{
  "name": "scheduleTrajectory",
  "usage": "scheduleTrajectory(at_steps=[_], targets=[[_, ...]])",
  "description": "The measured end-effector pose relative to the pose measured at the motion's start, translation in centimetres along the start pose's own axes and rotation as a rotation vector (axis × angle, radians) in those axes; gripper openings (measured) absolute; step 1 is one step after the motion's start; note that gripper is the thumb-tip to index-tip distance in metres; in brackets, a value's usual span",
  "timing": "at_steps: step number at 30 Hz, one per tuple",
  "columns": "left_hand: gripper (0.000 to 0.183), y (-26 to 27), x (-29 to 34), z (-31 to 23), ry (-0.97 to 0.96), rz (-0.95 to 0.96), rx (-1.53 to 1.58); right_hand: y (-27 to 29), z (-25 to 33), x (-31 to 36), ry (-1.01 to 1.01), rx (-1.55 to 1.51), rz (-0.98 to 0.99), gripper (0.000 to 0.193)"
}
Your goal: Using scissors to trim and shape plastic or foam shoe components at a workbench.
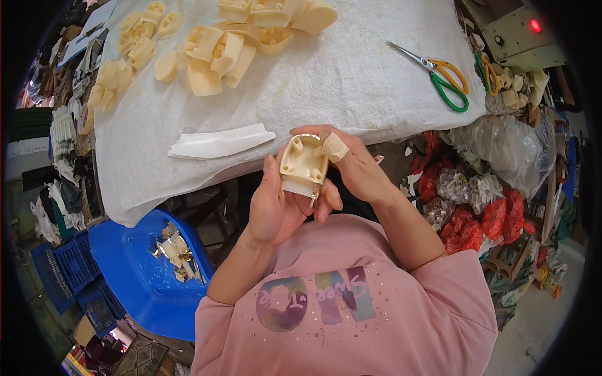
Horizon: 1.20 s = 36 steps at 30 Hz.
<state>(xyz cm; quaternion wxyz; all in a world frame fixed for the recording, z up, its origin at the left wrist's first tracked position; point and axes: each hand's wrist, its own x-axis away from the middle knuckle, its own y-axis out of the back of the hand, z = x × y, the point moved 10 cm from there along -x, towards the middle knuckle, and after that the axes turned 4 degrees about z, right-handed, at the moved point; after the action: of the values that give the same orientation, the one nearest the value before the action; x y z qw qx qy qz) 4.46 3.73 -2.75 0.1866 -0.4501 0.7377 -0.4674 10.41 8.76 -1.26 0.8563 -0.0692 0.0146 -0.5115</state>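
Observation:
Just beyond the table's near edge I hold a cream moulded plastic part (305,164) with its hollow side up. It has a shiny gold-coloured edge, and small round posts stand inside it. My left hand (271,203) is closed round its left side and underside. My right hand (357,166) grips it from the right, with beige tape wrapped round the thumb. Several fingers are hidden behind the part. Nearest to my hands on the table lies a white curved strip (221,141). Similar cream parts (221,56) lie heaped at the far left.
Scissors (434,70) with green and yellow handles lie on the cloth-covered table (351,81) at the right. A blue basin (135,269) at the lower left contains shiny gold and cream scraps (177,252). Red bags (483,222) and clear plastic clutter the floor at right.

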Motion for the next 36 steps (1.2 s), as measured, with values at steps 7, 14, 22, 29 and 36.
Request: scheduleTrajectory(at_steps=[7,14,22,29,36], targets=[[0.065,1.3,1.6,-4.5,-0.331,-0.191,-0.825,0.7,-3.1,0.3,-0.221,-0.527,-0.058,0.03],[0.012,-2.1,4.3,-7.7,-0.87,-0.257,-1.309,-1.0,-4.7,0.7,-0.325,-0.651,-0.018,0.031],[0.033,-4.7,4.2,-7.0,-0.964,-0.032,-1.472,-2.2,-5.7,1.2,-0.344,-0.56,0.073,0.037],[0.032,-4.1,5.0,-8.0,-1.032,-0.103,-1.431,-0.6,-0.7,1.6,-0.042,-0.239,0.185,0.037],[0.03,-4.3,4.9,-7.4,-1.031,-0.062,-1.425,-0.2,-0.4,1.8,0.034,-0.405,0.323,0.036]])
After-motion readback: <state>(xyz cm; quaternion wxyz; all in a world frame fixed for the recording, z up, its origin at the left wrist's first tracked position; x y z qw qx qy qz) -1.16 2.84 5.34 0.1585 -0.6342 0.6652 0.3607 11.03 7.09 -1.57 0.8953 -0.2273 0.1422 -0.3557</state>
